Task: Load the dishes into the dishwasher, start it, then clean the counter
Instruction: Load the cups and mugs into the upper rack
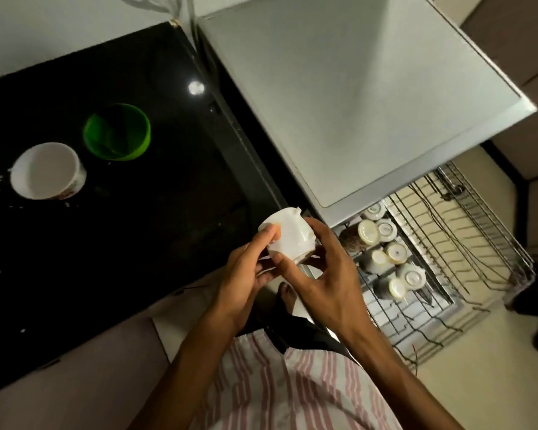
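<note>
Now both hands (292, 274) — on white cup (284, 238).

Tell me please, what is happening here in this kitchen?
A person holds a small white ceramic cup in both hands, the left hand and the right hand, over the edge of the black glossy counter. Beside it, the pulled-out wire dishwasher rack already holds several upturned cups. A white ceramic bowl and a green plastic bowl wait on the counter.
</note>
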`<state>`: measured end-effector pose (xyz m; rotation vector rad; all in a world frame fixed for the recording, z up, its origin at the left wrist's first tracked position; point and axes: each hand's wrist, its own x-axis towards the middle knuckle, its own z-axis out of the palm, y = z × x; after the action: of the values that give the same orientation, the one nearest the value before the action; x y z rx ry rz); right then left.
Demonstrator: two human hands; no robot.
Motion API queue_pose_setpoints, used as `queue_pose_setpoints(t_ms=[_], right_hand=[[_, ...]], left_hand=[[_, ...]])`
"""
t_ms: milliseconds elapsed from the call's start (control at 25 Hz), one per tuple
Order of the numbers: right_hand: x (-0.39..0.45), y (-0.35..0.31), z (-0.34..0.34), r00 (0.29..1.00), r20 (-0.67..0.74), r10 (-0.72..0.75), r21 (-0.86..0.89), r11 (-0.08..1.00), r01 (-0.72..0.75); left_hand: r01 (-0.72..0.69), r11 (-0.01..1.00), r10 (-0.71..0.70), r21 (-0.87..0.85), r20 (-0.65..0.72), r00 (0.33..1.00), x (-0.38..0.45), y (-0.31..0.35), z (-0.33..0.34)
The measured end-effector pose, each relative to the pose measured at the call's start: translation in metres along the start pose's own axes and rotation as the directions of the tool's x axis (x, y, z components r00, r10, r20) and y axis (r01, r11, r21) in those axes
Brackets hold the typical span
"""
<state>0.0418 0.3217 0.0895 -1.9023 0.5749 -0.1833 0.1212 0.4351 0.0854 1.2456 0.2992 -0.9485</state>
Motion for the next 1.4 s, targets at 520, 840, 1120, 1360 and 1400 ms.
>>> queue_pose_setpoints(t_ms=[520,840,1120,1360,1400], right_hand=[[-0.055,0.087,-0.095,0.973,-0.176,0.148,-0.104,0.980,-0.168],[-0.077,0.167,-0.177,0.951,-0.189,0.244,-0.128,0.954,-0.270],[-0.015,0.245,-0.212,0.932,-0.251,0.261,-0.166,0.937,-0.307],[0.092,0.302,-0.222,0.960,-0.197,0.197,-0.124,0.967,-0.224],[0.114,0.311,-0.223,0.966,-0.190,0.177,-0.140,0.969,-0.205]], left_hand=[[0.306,0.945,-0.308,0.114,-0.004,0.952,0.020,-0.087,0.116],[0.422,0.882,-0.438,0.210,0.039,0.898,0.042,-0.164,0.195],[0.247,0.929,-0.255,0.277,-0.007,0.967,0.120,-0.207,0.241],[-0.130,0.846,0.112,0.517,0.066,0.992,0.241,-0.205,0.260],[-0.190,0.811,0.170,0.553,0.088,0.982,0.265,-0.202,0.262]])
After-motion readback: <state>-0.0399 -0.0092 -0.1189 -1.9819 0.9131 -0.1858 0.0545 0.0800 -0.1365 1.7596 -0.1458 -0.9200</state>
